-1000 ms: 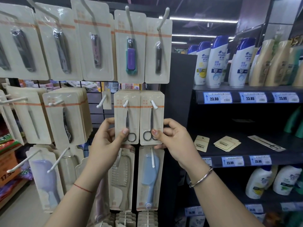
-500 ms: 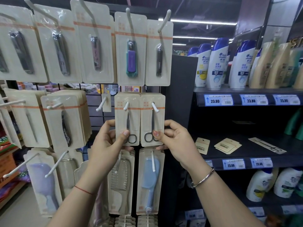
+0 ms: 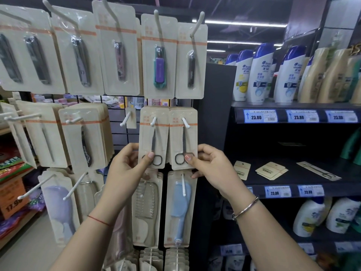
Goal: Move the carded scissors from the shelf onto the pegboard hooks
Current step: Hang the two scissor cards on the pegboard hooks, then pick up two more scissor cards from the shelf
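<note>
Left hand [image 3: 125, 169] and right hand [image 3: 210, 167] are pinching two hooked scissors cards [image 3: 153, 137], fingers clamped; tugging downward is risking torn hang-holes.

Left thumb [image 3: 149, 155] hides one scissors [image 3: 154, 153] ring

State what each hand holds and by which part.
Left hand pinches the left scissors card at its lower edge; right hand pinches the right scissors card likewise.

Bare forearms, no sleeves; thin red string [image 3: 98, 220] on L wrist, silver bangle [image 3: 245, 208] on R wrist.
</note>
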A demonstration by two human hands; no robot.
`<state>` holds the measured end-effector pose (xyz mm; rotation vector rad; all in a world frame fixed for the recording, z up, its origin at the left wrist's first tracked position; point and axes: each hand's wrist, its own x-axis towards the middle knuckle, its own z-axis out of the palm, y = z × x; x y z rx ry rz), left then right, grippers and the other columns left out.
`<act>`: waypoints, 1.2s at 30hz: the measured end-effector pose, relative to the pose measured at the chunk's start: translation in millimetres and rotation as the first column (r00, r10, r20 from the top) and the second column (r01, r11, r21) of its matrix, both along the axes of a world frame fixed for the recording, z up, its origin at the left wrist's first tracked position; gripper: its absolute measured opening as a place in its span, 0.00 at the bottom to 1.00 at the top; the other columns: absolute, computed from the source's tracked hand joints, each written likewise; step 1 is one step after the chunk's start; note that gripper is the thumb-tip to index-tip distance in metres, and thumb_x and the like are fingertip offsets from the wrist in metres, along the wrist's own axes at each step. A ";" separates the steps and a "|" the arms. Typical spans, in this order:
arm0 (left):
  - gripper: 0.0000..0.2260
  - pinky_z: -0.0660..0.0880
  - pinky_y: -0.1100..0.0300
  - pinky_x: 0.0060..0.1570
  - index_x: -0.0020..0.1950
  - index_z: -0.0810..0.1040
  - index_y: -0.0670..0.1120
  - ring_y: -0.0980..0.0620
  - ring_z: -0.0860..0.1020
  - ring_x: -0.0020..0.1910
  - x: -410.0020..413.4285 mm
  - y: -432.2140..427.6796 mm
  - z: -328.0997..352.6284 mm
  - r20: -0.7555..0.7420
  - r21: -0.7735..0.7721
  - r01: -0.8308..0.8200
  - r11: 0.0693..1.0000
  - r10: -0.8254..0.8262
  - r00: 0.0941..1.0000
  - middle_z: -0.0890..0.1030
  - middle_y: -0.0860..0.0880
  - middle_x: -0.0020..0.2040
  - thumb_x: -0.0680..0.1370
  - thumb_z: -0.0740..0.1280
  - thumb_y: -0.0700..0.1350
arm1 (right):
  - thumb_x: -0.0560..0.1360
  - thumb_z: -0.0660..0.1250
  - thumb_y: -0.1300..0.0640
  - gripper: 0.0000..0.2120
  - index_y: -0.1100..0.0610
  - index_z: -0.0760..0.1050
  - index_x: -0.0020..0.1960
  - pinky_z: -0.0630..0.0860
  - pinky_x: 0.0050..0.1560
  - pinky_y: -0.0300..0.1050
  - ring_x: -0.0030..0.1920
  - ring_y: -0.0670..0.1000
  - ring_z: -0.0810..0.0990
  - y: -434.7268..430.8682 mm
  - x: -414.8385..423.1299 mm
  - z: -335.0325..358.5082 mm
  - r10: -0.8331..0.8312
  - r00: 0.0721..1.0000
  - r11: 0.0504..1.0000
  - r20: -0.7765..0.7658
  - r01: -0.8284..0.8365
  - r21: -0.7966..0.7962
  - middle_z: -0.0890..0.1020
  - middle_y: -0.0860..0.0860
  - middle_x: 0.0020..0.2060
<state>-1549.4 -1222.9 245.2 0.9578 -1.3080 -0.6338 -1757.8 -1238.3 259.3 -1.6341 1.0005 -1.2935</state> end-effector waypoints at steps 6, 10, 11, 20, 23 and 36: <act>0.06 0.75 0.63 0.35 0.48 0.78 0.50 0.55 0.78 0.33 16.1 30.9 -2.1 0.378 0.015 -0.227 0.974 0.205 0.903 0.81 0.50 0.39 0.73 0.73 0.47 | 0.74 0.71 0.56 0.06 0.50 0.80 0.51 0.82 0.43 0.48 0.38 0.49 0.80 13.1 -16.4 -10.7 -0.094 0.946 0.996 -0.312 0.086 -0.040 0.83 0.50 0.44; 0.06 0.74 0.60 0.36 0.44 0.77 0.50 0.55 0.78 0.35 18.2 64.2 2.9 0.540 -0.035 -0.293 0.956 0.264 0.799 0.79 0.53 0.37 0.73 0.72 0.49 | 0.73 0.70 0.48 0.08 0.45 0.79 0.52 0.79 0.47 0.43 0.41 0.45 0.79 26.8 -30.6 -14.5 -0.097 0.805 0.995 -0.585 0.086 -0.046 0.82 0.44 0.46; 0.06 0.76 0.59 0.38 0.44 0.77 0.51 0.56 0.78 0.37 18.5 70.8 4.2 0.592 -0.003 -0.277 0.961 0.225 0.774 0.80 0.53 0.37 0.73 0.72 0.50 | 0.73 0.70 0.47 0.09 0.45 0.79 0.53 0.79 0.48 0.43 0.43 0.45 0.80 31.2 -33.5 -14.2 -0.083 0.766 0.996 -0.637 0.081 -0.033 0.82 0.44 0.46; 0.14 0.74 0.57 0.54 0.57 0.74 0.53 0.54 0.74 0.53 -10.8 92.5 -17.4 0.886 0.363 -0.226 0.904 -0.259 0.385 0.77 0.57 0.47 0.76 0.65 0.59 | 0.73 0.68 0.41 0.15 0.43 0.75 0.57 0.80 0.51 0.48 0.47 0.46 0.81 69.1 -56.4 -23.0 0.083 0.461 0.985 -0.883 0.098 0.143 0.80 0.41 0.48; 0.17 0.77 0.54 0.57 0.61 0.74 0.54 0.53 0.79 0.53 -32.3 84.6 -30.6 0.875 0.424 -0.182 0.887 -0.349 0.334 0.81 0.54 0.55 0.75 0.65 0.59 | 0.73 0.67 0.41 0.15 0.43 0.75 0.59 0.78 0.51 0.43 0.47 0.44 0.79 76.6 -71.9 -29.8 0.101 0.427 0.979 -0.899 0.117 0.165 0.80 0.41 0.49; 0.15 0.77 0.53 0.53 0.55 0.76 0.51 0.51 0.79 0.51 -171.2 16.5 -59.5 0.834 0.460 0.013 0.888 -0.437 0.337 0.81 0.52 0.52 0.74 0.67 0.58 | 0.73 0.70 0.45 0.20 0.47 0.74 0.63 0.72 0.42 0.36 0.46 0.43 0.77 61.2 -195.2 -44.4 0.102 0.419 0.946 -0.902 0.240 0.218 0.79 0.43 0.49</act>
